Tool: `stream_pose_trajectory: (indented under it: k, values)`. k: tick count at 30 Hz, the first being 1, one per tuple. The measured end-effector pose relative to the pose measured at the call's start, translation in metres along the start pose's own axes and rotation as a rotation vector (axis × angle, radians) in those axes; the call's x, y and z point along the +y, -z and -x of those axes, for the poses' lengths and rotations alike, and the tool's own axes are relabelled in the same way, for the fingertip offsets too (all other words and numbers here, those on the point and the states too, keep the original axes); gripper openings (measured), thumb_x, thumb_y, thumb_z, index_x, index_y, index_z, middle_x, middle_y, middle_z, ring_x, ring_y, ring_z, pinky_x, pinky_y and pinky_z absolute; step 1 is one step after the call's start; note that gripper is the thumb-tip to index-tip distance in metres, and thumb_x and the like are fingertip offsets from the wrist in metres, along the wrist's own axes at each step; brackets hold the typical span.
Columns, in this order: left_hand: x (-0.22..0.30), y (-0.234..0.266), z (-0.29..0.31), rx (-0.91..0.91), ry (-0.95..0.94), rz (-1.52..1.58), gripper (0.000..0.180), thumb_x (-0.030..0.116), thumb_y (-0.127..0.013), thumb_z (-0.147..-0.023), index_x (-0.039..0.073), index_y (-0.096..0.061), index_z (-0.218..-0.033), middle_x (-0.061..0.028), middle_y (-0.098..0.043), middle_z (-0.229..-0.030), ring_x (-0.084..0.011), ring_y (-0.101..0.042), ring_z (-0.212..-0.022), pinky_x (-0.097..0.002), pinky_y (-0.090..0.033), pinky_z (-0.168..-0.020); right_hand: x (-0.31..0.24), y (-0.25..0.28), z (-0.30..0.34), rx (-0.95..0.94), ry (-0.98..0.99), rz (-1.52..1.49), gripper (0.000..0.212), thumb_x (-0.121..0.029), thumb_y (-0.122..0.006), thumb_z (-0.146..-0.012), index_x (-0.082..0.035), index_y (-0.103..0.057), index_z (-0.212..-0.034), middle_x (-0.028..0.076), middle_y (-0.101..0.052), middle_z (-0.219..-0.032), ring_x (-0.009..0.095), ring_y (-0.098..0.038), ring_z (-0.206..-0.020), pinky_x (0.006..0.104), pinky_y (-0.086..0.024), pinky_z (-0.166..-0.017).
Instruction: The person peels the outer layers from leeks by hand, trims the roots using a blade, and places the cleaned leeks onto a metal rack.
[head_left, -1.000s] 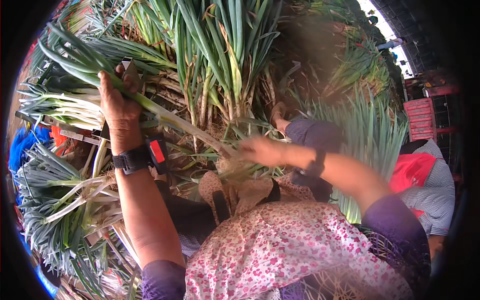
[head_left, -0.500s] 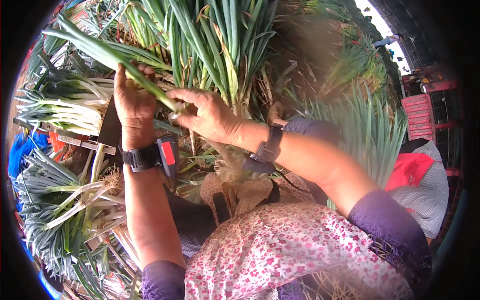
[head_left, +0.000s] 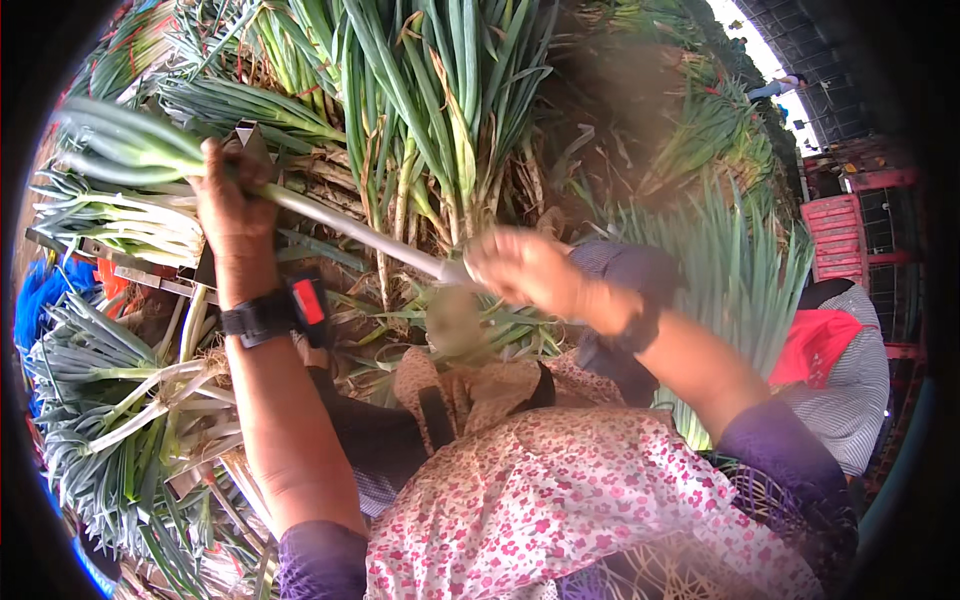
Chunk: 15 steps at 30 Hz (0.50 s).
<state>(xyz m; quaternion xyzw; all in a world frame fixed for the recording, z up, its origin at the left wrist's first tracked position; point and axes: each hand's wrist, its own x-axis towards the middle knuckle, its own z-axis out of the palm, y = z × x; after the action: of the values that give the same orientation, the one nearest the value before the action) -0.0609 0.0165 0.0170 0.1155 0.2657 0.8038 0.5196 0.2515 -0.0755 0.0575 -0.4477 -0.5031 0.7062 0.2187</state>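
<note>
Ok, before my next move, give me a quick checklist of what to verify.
1. Left hand holding the leek: ok, closed around it below the leaves.
2. Right hand gripping: cannot tell, blurred by the leek's lower end.
3. Leaves sharp enough to inspect: not ok, blurred toward the tips.
4. Left wristband on: ok.
5. Left hand clear of the white-stalked bunch: cannot tell, they meet in this view.

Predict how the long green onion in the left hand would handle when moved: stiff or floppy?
The green onion seems fairly stiff along its pale stalk, which runs straight from the left hand. Its leafy top would probably flex, since it divides into long leaves.
</note>
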Motion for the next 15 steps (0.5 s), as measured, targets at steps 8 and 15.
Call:
stream_pose_trajectory:
  k: [8,15]
  values:
    - [0.010,0.004,-0.007,0.118,-0.108,-0.138,0.022,0.020,-0.059,-0.088,0.011,-0.039,-0.090,-0.0012,-0.048,-0.067,-0.0091,-0.037,-0.046,-0.0225,-0.032,-0.039,0.075,0.067,0.055,-0.050,0.006,1.063,0.038,-0.021,-0.065,-0.079,-0.005,-0.055,-0.112,0.012,-0.054,-0.114,0.024,-0.053,-0.107,0.0357,-0.042,-0.094]
    - [-0.026,-0.020,0.021,0.068,-0.001,-0.133,0.019,0.020,-0.055,-0.090,0.010,-0.040,-0.097,-0.0024,-0.047,-0.072,-0.0115,-0.044,-0.053,-0.0228,-0.037,-0.042,0.013,-0.025,-0.044,-0.114,0.267,0.406,0.055,-0.028,-0.063,-0.085,-0.006,-0.042,-0.129,0.007,-0.055,-0.107,0.015,-0.050,-0.106,0.0317,-0.041,-0.093]
